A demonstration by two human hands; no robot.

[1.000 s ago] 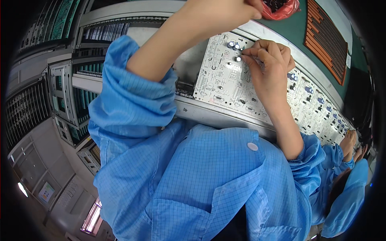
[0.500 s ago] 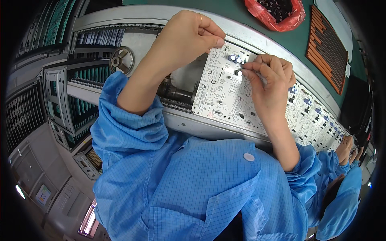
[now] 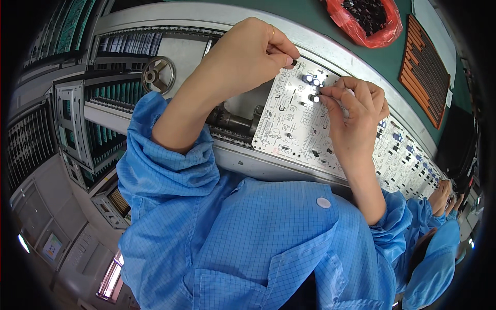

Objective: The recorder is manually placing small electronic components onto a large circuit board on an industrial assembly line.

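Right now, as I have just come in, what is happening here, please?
A person has both hands at a white circuit board. The left hand pinches a small dark part near its far left corner. The right hand is at a round part on it; its grip is unclear. A red bag lies beyond.

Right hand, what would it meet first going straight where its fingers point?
The right hand would probably meet the round capacitor on the white circuit board, just left of its fingertips; depth and contact are unclear.
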